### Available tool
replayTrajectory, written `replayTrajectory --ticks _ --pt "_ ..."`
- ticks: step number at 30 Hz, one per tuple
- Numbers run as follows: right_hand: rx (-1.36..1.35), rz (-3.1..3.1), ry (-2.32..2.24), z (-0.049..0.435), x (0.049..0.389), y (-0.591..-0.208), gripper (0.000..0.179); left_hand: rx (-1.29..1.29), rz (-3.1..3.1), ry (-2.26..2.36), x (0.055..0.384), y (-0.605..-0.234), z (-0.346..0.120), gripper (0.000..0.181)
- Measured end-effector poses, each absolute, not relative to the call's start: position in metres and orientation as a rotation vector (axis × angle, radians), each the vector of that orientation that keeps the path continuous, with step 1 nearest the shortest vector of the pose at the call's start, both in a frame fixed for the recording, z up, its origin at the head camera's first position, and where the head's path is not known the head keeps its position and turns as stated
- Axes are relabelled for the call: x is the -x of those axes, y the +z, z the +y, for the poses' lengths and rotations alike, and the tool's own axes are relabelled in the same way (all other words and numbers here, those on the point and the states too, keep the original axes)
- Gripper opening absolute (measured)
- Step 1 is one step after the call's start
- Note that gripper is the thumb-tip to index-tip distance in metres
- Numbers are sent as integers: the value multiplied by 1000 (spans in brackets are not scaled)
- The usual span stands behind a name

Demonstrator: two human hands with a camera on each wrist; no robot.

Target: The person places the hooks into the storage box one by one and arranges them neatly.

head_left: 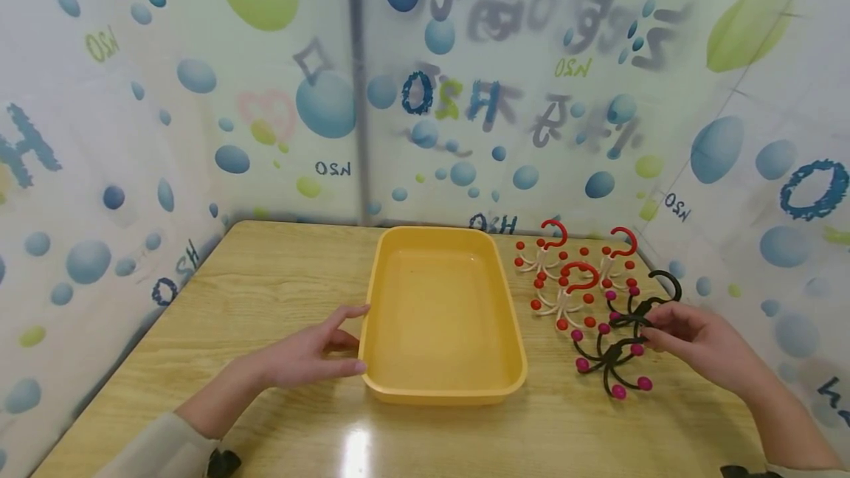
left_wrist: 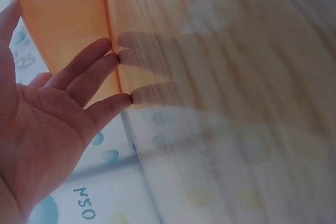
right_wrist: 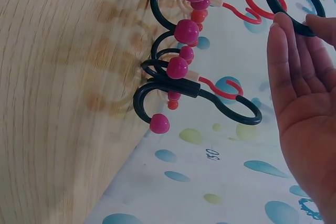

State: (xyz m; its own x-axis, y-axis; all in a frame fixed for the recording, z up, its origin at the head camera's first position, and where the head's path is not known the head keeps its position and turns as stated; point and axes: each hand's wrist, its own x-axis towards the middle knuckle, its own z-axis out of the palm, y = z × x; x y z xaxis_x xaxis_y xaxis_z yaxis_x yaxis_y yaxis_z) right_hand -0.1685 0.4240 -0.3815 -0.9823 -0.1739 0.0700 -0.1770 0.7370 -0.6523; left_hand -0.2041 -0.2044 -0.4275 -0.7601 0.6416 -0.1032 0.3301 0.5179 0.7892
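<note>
My left hand [head_left: 312, 354] is beside the yellow plastic tray [head_left: 441, 395], its extended fingers touching the tray's left side. In the left wrist view, several fingertips [left_wrist: 124, 98] meet the foot of that wall. My right hand [head_left: 704, 349] pinches the hook end of the nearer black multi-hook hanger [head_left: 611, 357] between thumb and fingers. This hanger has curved prongs tipped with magenta balls. Just behind it stands a second black hanger [right_wrist: 181, 86] of the same kind, its hook free of the hand.
Three white hangers with red ball tips and red hooks, such as the front one [head_left: 563, 304], stand on the table at the back right. The wood-grain table [head_left: 279, 279] is bordered by a bubble-printed curtain [head_left: 285, 190] at the back and sides.
</note>
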Motion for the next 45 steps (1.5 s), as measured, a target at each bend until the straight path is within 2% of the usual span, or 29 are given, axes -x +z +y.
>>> replayTrajectory --ticks 12,24,45 --pt "-291 -2818 1058 407 165 -369 21 -783 2364 1119 203 -429 -205 87" --pt "-278 -2625 1094 361 172 -343 19 -793 2359 1118 203 -429 -205 86" --pt "-453 -2600 1285 245 252 -308 27 -783 2370 1113 202 -429 -205 86"
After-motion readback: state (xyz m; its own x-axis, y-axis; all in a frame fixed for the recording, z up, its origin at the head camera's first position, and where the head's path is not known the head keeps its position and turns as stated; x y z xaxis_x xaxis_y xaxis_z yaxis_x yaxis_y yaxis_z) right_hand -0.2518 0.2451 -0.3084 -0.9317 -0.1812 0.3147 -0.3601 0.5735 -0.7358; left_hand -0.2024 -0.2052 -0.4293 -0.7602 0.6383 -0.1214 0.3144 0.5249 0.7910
